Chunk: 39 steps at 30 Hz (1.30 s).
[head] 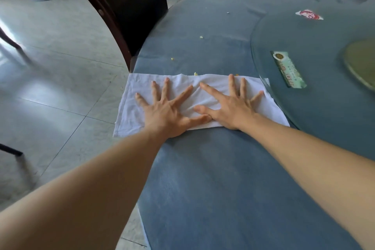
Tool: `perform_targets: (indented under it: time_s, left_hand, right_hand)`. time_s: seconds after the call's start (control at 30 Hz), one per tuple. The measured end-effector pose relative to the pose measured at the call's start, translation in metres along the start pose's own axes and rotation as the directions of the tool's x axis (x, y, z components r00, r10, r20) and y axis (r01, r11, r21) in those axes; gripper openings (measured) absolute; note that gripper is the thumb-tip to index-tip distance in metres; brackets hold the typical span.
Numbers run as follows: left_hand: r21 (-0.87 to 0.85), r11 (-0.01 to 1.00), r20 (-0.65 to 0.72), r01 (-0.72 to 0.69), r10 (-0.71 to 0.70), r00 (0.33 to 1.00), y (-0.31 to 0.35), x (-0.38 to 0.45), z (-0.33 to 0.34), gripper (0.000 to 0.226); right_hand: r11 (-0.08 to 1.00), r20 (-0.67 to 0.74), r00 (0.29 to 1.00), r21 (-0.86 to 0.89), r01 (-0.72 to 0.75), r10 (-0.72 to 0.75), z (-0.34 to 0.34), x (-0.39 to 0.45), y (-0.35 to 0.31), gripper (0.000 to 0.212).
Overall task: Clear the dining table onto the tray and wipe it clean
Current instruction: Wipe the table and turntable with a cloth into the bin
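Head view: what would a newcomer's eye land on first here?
Two bare hands, left hand and right hand, press flat with spread fingers on a white cloth at the near-left edge of the blue round table. Yellow crumbs dot the table beyond, and a green packet lies on the glass turntable to the right.

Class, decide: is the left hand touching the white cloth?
Touching. The head view shows the left hand spread flat, fingers pressing on the white cloth.
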<state>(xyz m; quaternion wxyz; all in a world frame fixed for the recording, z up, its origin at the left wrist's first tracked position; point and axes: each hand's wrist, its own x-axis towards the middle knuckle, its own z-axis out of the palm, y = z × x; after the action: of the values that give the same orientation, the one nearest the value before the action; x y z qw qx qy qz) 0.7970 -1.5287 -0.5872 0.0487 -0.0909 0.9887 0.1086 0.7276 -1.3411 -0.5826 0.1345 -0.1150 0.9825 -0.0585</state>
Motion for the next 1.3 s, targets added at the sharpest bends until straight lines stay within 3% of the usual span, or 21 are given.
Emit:
perform_targets:
  time_s: [0.43, 0.73, 1.3]
  left_hand:
    - [0.001, 0.997, 0.01, -0.071, 0.071, 0.997, -0.038, 0.133, -0.024, 0.107]
    - [0.019, 0.972, 0.055, -0.236, 0.234, 0.971, -0.052, 0.263, -0.041, 0.104]
    - [0.016, 0.921, 0.102, -0.389, 0.385, 0.917, -0.041, 0.397, -0.062, 0.107]
  right_hand:
    - [0.996, -0.032, 0.996, 0.032, -0.081, 0.082, -0.025, 0.115, -0.036, 0.083]
    - [0.97, -0.064, 0.972, 0.105, -0.22, 0.227, -0.044, 0.204, -0.048, 0.079]
    - [0.916, -0.075, 0.918, 0.126, -0.38, 0.39, -0.079, 0.306, -0.044, 0.079]
